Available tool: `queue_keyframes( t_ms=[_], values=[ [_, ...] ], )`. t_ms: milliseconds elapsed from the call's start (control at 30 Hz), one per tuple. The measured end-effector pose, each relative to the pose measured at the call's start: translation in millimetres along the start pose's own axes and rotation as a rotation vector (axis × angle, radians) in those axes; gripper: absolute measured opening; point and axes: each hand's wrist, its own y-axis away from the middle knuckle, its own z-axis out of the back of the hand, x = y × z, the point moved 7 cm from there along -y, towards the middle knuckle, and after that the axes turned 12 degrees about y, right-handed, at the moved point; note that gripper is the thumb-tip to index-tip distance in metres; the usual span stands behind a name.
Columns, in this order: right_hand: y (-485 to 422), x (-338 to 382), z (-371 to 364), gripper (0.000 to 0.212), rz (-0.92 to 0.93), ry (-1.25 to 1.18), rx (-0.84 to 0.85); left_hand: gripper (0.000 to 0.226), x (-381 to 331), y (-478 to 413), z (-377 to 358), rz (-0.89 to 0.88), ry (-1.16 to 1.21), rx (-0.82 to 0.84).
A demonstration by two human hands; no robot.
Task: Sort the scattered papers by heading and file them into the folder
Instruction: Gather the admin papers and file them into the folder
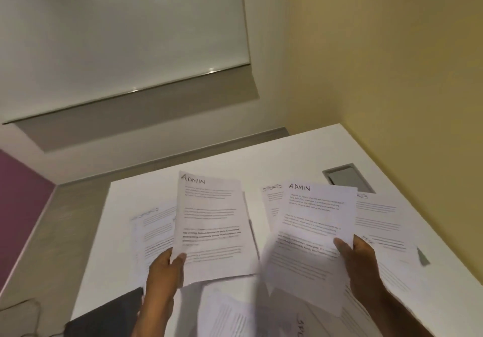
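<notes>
Papers (154,232): white printed sheets with handwritten headings, lying loose and overlapping on the white bench (300,148). Two are lifted clear of it.

Left sheet (211,221): headed ADMIN and held upright over the bench. The left hand (164,271) pinches its lower left corner, thumb on the face, fingers behind and out of sight.

Right sheet (313,232): also headed ADMIN, tilted, its lower part blurred. The right hand (363,266) grips its right edge, thumb on the face.

Backing sheet (271,198): flat on the bench behind the right sheet, with a heading that seems to read SPORTS. Other headings are too blurred to read.

Dark flat item (109,313): lies at the near left corner of the bench. It is probably the folder, though this cannot be confirmed.

Step in hand (judged): matching two like headings into one pile. To do it well:
- Lay the right sheet squarely on the left, headings the same way up and edges flush.
- Pass both to one hand so the other is free.
- Read each heading before lifting the next sheet.
- Keep the ADMIN pile well apart from the SPORTS sheets.

Surroundings: a grey cable hatch (349,177) is set into the far right of the bench. A small grey object (423,257) lies on the papers at right, its kind unclear.
</notes>
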Motion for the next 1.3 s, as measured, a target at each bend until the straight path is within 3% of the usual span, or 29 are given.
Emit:
queue_keyframes(
  t_ms=[133,233,367,500,667,767,1033,1200,1300],
  values=[
    [-1,20,-23,0.025,0.016,-0.067,0.148,0.022,12,43,-5,0.076,0.097,0.093],
    [1,27,-39,0.025,-0.069,-0.144,0.325,0.025,19,71,-28,0.084,0.087,0.17],
    [21,53,-44,0.028,-0.064,-0.175,0.503,0.014,21,105,-59,0.053,-0.131,0.278],
    [29,54,-39,0.03,-0.064,-0.177,0.587,0.009,-1,121,-70,-0.094,-0.301,0.246],
    [38,51,-37,0.034,-0.068,-0.171,0.696,0.024,3,127,-103,0.291,0.308,0.522],
    [46,54,-41,0.039,-0.016,-0.161,0.813,0.028,2,120,-113,0.154,0.325,0.457],
    [43,62,-36,0.029,0.181,0.141,0.615,0.019,-1,115,-128,-0.12,0.174,0.357],
    [42,47,-37,0.027,0.199,0.17,0.457,0.022,20,111,-131,-0.14,0.151,0.329],
    [40,34,-39,0.036,0.25,0.195,0.475,0.027,32,104,-130,-0.136,0.15,0.332]
  ],
)
